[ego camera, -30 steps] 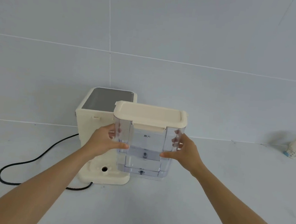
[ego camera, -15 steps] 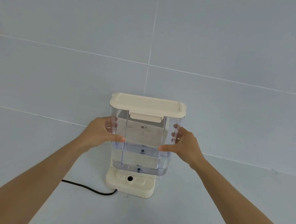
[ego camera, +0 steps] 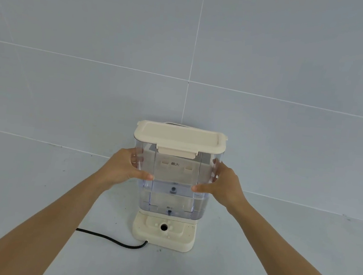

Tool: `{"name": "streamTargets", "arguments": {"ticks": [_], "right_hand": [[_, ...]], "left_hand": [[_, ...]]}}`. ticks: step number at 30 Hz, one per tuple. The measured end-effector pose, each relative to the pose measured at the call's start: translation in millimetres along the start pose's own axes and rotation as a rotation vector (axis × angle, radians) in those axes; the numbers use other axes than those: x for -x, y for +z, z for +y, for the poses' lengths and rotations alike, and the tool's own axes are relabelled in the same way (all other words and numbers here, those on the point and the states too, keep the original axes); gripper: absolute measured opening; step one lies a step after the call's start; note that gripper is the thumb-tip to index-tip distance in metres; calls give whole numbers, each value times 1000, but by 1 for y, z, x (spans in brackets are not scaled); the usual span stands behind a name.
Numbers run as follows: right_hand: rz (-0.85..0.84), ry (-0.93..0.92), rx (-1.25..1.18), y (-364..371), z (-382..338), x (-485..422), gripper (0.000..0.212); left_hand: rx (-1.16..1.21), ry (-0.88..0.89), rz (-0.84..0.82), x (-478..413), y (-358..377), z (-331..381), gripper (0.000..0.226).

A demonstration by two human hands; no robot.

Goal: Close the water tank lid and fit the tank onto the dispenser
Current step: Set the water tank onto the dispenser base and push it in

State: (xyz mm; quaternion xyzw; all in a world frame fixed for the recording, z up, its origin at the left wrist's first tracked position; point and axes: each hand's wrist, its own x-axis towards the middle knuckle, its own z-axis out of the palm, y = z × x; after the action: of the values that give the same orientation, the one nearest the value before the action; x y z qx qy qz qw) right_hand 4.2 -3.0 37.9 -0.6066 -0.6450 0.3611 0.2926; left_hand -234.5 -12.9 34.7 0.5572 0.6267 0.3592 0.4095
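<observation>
I hold a clear water tank (ego camera: 171, 200) upright between both hands, with some water in its lower part. Its cream lid (ego camera: 179, 137) lies flat on top with the front latch down. My left hand (ego camera: 122, 168) grips the tank's left side and my right hand (ego camera: 221, 184) grips its right side. The tank hangs just above the cream dispenser base (ego camera: 163, 233), whose round inlet hole shows in front. The dispenser's body is mostly hidden behind the tank; only a sliver of its top shows above the lid.
A black power cord (ego camera: 109, 239) runs left from the dispenser base across the pale counter (ego camera: 276, 248). A grey tiled wall (ego camera: 184, 59) stands right behind the dispenser.
The tank has moved from the dispenser's right side to directly over its base and come lower toward it. My view has shifted so the dispenser is now centred.
</observation>
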Motion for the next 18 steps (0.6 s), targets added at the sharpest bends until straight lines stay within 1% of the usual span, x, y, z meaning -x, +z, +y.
{"name": "streamTargets", "arguments": {"ticks": [4,5,7,8,9,11,12,13,18], "right_hand": [[15,22,-29,2,-3,0,85],[21,27,-45,3,-3,0,85],[29,36,-68,4,-4,1,82],[30,40,-76,5,-4,1,79],[30,43,-83,7,-4,1,76],[36,51,-96,9,-3,0,71],[38,54,-102,10,-2,0,70],[40,57,-105,10,-2,-1,70],[28,54,-100,11,-2,0,67]], "left_hand": [[-6,3,-2,-5,0,3,81],[-11,3,-4,-7,0,4,79],[-30,14,1,-9,-1,5,64],[-36,17,-5,-9,-1,5,61],[-38,15,-9,-9,-2,4,64],[-42,0,-18,-11,-4,2,84],[-48,-2,-20,-11,-4,2,89],[-52,-2,-21,-12,-4,2,89],[-37,32,-53,-10,-3,1,76]]}}
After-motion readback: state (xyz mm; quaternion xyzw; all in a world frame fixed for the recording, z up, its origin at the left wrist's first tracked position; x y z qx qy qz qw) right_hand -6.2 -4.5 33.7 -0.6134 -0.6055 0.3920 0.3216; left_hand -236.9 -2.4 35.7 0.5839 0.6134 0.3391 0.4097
